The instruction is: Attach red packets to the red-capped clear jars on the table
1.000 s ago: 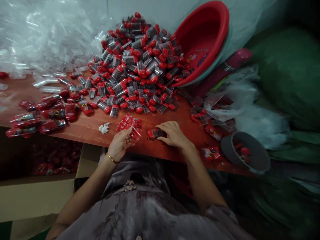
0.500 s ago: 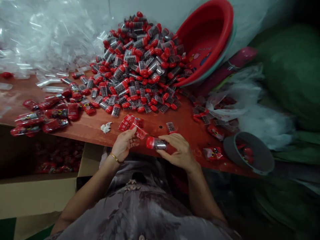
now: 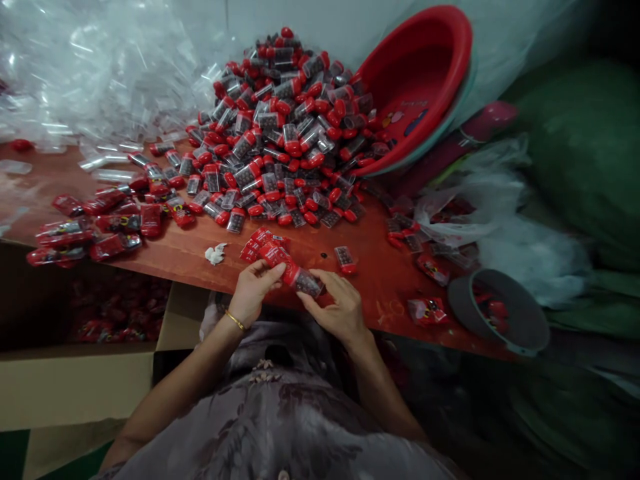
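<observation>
My left hand [image 3: 255, 290] pinches a small red printed packet [image 3: 274, 254] between thumb and fingers. In my right hand [image 3: 340, 303] is a clear tube with a red cap and dark pellets inside [image 3: 309, 283], gripped at its clear end. The tube's capped end meets the packet; whether it is inside the packet I cannot tell. More red packets [image 3: 253, 248] lie fanned on the table just beyond my left hand. A loose filled tube [image 3: 345, 260] stands or lies past my right hand, beside a small dark spot.
A big heap of filled red-capped tubes [image 3: 280, 143] leans against a tilted red basin [image 3: 435, 73]. Wrapped red pieces [image 3: 115, 245] lie at left, above an open cardboard box [image 3: 75, 373]. Clear empty tubes [image 3: 110, 73] pile behind; a grey pot [image 3: 525, 320] stands at right.
My right hand has moved left with the tube, bringing its red cap against the packet. The packet is raised and turned slightly in my left hand.
</observation>
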A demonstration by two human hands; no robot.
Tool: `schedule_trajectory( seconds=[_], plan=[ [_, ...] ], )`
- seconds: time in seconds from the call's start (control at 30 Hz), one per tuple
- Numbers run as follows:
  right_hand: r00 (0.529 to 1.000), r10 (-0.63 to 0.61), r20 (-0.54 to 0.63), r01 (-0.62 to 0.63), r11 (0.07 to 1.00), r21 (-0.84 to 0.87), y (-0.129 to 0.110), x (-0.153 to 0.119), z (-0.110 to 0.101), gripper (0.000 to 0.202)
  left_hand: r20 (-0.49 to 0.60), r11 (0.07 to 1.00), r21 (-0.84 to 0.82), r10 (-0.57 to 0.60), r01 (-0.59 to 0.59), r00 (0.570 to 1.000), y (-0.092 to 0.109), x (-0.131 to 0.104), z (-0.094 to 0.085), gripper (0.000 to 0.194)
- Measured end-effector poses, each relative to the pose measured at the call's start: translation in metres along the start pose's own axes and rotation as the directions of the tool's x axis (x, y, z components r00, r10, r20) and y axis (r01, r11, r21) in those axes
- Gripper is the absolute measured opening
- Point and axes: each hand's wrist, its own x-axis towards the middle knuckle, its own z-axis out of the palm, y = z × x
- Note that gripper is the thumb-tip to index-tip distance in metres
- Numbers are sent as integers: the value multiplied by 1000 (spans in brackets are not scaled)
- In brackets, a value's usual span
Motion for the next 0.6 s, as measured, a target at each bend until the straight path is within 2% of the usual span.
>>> schedule_trajectory(
  seconds=[0.23,0.37,0.47,0.6],
  plan=[
    [989,72,-127,-72,997,5,-9,-1,25,32,36,993,-113,-33,37,999,-9,0,5,42],
    [983,148,-110,-142,988,64,-20,-1,32,29,85,985,-148,-76,88,993,-11,0,4,40],
    [983,161,-94,-154,985,78,-26,1,34,27,94,990,-127,-51,63,994,-15,-1,6,41],
    [977,154,-148,-145,987,65,-29,4,36,27,110,996,-88,-23,32,994,-16,-1,8,42]
  ],
)
